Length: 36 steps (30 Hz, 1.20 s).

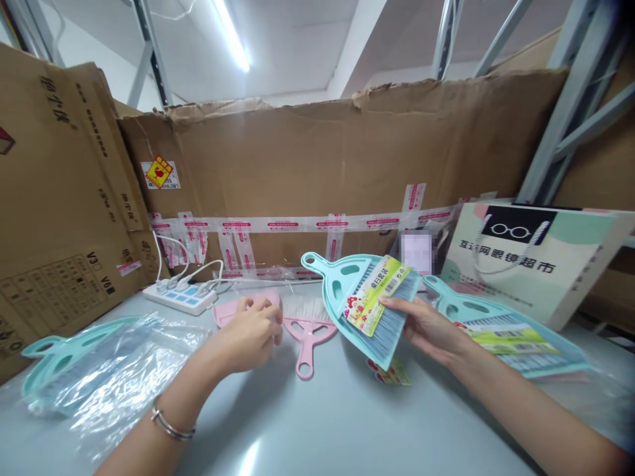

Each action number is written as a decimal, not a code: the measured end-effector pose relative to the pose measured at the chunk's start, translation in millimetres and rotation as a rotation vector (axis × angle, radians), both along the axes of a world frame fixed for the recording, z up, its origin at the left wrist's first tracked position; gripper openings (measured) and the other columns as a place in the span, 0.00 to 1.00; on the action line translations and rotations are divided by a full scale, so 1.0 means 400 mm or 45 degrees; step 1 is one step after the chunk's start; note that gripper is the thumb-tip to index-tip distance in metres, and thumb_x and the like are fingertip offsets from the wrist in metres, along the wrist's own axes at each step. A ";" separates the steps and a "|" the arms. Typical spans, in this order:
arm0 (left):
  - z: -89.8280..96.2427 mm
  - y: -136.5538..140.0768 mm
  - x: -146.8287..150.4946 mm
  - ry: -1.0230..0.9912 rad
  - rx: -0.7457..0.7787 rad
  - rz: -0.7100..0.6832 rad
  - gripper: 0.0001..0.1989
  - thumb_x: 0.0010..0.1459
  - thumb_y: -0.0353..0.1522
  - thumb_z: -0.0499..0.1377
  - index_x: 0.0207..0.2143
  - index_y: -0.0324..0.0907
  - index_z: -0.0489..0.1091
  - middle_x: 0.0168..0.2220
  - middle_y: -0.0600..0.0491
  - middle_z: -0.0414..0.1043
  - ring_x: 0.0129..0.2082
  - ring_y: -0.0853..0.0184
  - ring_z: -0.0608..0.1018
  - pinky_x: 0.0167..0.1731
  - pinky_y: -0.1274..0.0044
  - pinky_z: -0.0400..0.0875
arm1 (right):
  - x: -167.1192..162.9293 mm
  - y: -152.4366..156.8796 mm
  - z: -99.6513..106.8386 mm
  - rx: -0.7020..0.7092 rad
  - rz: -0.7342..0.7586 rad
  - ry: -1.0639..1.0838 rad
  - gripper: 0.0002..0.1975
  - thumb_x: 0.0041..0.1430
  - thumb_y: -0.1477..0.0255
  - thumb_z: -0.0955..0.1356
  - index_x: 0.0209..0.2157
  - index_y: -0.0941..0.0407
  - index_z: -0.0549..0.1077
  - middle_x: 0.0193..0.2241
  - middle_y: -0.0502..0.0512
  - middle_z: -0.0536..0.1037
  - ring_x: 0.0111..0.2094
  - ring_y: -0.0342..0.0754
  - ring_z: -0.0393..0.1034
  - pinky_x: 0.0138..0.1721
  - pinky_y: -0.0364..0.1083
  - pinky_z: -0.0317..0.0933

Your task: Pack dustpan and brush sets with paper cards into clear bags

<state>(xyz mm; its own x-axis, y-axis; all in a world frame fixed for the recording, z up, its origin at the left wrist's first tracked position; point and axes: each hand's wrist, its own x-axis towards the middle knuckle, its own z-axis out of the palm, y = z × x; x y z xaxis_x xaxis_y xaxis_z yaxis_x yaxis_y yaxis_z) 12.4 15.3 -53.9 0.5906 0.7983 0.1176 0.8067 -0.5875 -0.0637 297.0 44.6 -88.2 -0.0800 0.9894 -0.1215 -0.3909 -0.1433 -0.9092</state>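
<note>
My right hand [429, 327] grips a turquoise dustpan [331, 291] by its wide edge, raised above the table. Nested in it is a brush with blue-grey bristles [394, 334], wrapped by a yellow-green printed card [374, 294] under my thumb. My left hand [255, 334] bends its fingers over a pink dustpan [225, 312] on the table; the palm hides the lower part and the exact grip. Just right of that hand lies a pink brush [308, 334], white bristles away from me, its ringed handle towards me. Another printed card [389, 371] lies beneath the raised set.
A turquoise dustpan set [47, 347] lies at left, partly under clear plastic wrap [133, 377]. More labelled sets [516, 337] lie at right, before a paper bag [540, 271]. A power strip [181, 295] with cables sits back left. Cardboard [297, 165] walls the table's rear.
</note>
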 end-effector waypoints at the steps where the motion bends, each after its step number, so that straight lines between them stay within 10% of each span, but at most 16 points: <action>1: 0.000 0.003 0.000 -0.015 -0.006 0.013 0.13 0.48 0.21 0.48 0.22 0.42 0.70 0.34 0.51 0.69 0.39 0.61 0.66 0.38 0.67 0.53 | -0.002 -0.001 0.000 -0.004 0.003 -0.007 0.22 0.43 0.76 0.71 0.44 0.56 0.70 0.36 0.56 0.78 0.34 0.52 0.74 0.33 0.47 0.70; 8: -0.053 0.032 0.022 -0.052 0.171 0.161 0.17 0.51 0.44 0.53 0.35 0.40 0.68 0.38 0.46 0.69 0.40 0.56 0.68 0.38 0.65 0.56 | -0.012 -0.006 -0.007 -0.016 0.028 -0.022 0.19 0.44 0.77 0.71 0.41 0.56 0.71 0.36 0.57 0.79 0.33 0.51 0.74 0.32 0.46 0.70; 15: -0.075 0.055 0.028 0.037 0.175 0.336 0.10 0.55 0.27 0.48 0.28 0.40 0.68 0.31 0.46 0.71 0.33 0.60 0.72 0.31 0.71 0.59 | -0.021 -0.015 -0.021 -0.026 0.131 -0.055 0.16 0.44 0.75 0.71 0.39 0.57 0.72 0.34 0.57 0.79 0.33 0.51 0.75 0.33 0.46 0.70; 24: -0.039 0.056 -0.003 -0.265 0.509 0.642 0.09 0.56 0.30 0.47 0.27 0.42 0.65 0.28 0.52 0.70 0.29 0.65 0.72 0.24 0.76 0.57 | -0.054 -0.053 -0.019 -0.161 0.294 -0.121 0.10 0.44 0.75 0.71 0.32 0.60 0.73 0.25 0.57 0.79 0.24 0.48 0.74 0.27 0.44 0.69; 36: -0.081 0.025 0.066 -0.273 0.830 0.047 0.11 0.59 0.28 0.47 0.29 0.41 0.68 0.24 0.53 0.68 0.24 0.70 0.70 0.22 0.79 0.60 | -0.108 -0.069 -0.045 -0.222 0.201 0.068 0.18 0.47 0.76 0.70 0.43 0.61 0.68 0.34 0.60 0.79 0.33 0.52 0.75 0.36 0.48 0.69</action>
